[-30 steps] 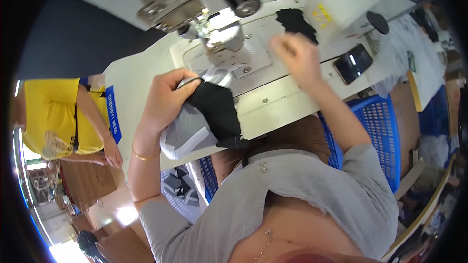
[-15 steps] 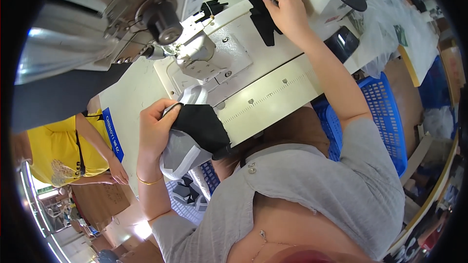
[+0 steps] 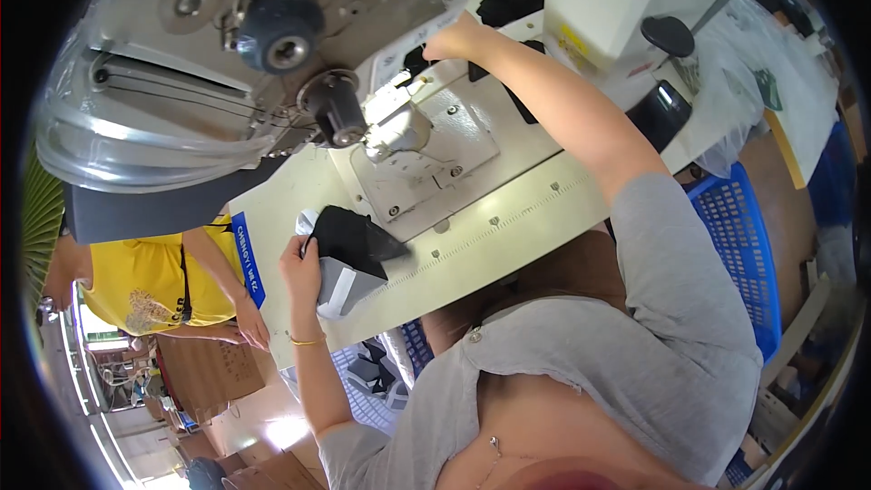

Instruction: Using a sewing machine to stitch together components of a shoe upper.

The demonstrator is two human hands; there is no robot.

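My left hand (image 3: 299, 268) grips the edge of a sewn fabric piece (image 3: 349, 234), black on one side and grey with white bands on the other, over the front left of the sewing machine (image 3: 413, 132) bed. My right hand (image 3: 455, 38) reaches across to the far side of the needle area, fingers drawn together by a small black fabric piece (image 3: 415, 62). The machine head covers part of that hand, and what its fingers hold cannot be made out. Black fabric pieces (image 3: 513, 0) lie beyond my right forearm.
A blue basket (image 3: 739, 254) stands at the right, and a pale basket (image 3: 363, 404) with grey and black pieces sits below the table (image 3: 472, 240). A person in yellow (image 3: 136, 281) is at the left. Clear plastic bags (image 3: 735, 82) lie at the far right.
My right hand has moved left from the black fabric toward the needle area. The left hand has brought its fabric piece onto the table's front left. The view has shifted.
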